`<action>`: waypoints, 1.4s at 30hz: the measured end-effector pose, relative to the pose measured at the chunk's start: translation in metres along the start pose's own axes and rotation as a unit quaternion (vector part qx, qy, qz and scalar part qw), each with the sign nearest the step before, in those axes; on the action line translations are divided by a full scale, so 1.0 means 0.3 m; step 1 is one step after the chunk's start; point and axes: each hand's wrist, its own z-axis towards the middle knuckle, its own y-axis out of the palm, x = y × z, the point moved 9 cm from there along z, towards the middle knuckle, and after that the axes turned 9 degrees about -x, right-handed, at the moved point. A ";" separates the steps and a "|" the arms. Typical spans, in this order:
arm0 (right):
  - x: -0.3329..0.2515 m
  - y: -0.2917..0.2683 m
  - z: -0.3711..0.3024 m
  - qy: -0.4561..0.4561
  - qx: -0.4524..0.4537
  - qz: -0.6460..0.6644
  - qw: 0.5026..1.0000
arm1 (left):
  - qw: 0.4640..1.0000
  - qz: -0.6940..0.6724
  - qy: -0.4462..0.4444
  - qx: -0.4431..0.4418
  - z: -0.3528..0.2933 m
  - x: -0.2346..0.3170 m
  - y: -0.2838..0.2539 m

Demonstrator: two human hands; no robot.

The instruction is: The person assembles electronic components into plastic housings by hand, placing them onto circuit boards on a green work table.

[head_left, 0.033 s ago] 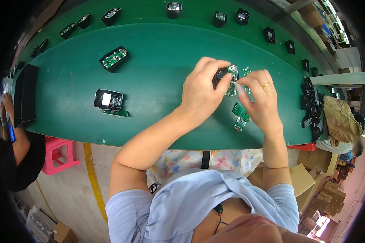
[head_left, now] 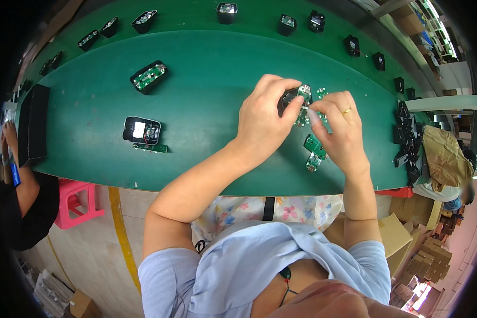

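Green conveyor belt in a workshop. Near its front edge, the left hand grips a small black housing; the right hand pinches a green circuit board against it, apparently unseated. More boards wait beneath; open units lie leftward.

My left hand covering most of a small black housing, I'm seeing only its edge, green circuit board details too small for me to read, a neighbouring person being cut off at the left edge.
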 end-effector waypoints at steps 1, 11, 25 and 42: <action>-0.002 -0.001 0.001 0.000 0.000 0.000 1.000 | 1.000 0.011 0.011 0.003 0.000 0.004 0.000; -0.031 0.056 0.018 -0.013 -0.046 -0.082 0.995 | 0.995 0.076 0.065 0.026 -0.009 0.022 -0.001; 0.078 0.054 -0.051 0.053 0.018 0.082 0.995 | 0.999 -0.015 0.023 0.023 0.002 -0.031 -0.005; 0.150 0.279 -0.147 0.376 0.075 0.624 0.681 | 0.999 -0.040 0.007 -0.009 -0.008 -0.015 0.021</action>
